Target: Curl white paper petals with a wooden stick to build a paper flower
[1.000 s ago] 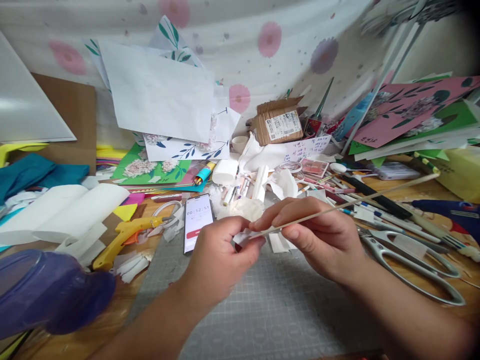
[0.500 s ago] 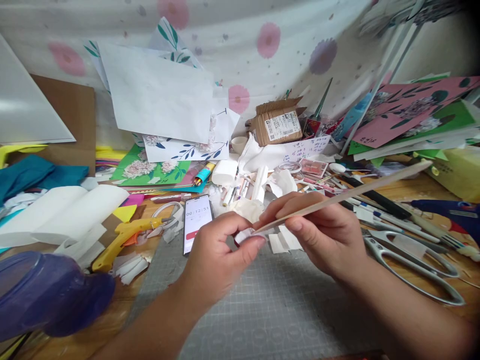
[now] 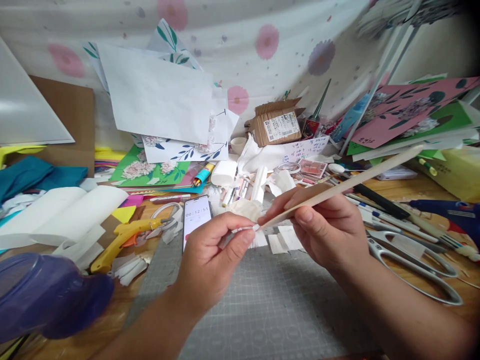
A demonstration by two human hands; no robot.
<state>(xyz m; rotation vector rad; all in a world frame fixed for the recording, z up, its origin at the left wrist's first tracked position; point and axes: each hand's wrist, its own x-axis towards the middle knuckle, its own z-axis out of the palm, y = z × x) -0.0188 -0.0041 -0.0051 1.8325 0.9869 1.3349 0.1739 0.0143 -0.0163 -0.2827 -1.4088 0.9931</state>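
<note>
My right hand (image 3: 330,230) is closed round a long flat pale wooden stick (image 3: 348,186), which slants up to the right. The stick's lower end meets a small white paper piece (image 3: 245,228) pinched between the thumb and forefinger of my left hand (image 3: 213,255). Both hands are above the grey cutting mat (image 3: 262,305), with their fingertips close together. Folded white paper strips (image 3: 285,239) lie on the mat just beyond them. A phone (image 3: 197,215) showing a timer rests to the left, partly behind my left hand.
On the left are a yellow glue gun (image 3: 123,240), white paper rolls (image 3: 78,210) and a purple container (image 3: 48,295). Large scissors (image 3: 416,270) and a blue glue gun (image 3: 446,212) lie right. Behind stand a cardboard box (image 3: 277,122) and flower-decorated sheets (image 3: 157,95).
The stick has tilted and its upper end is a little lower and further left. My left hand has shifted slightly left, and the small paper piece now lies flatter between its fingers.
</note>
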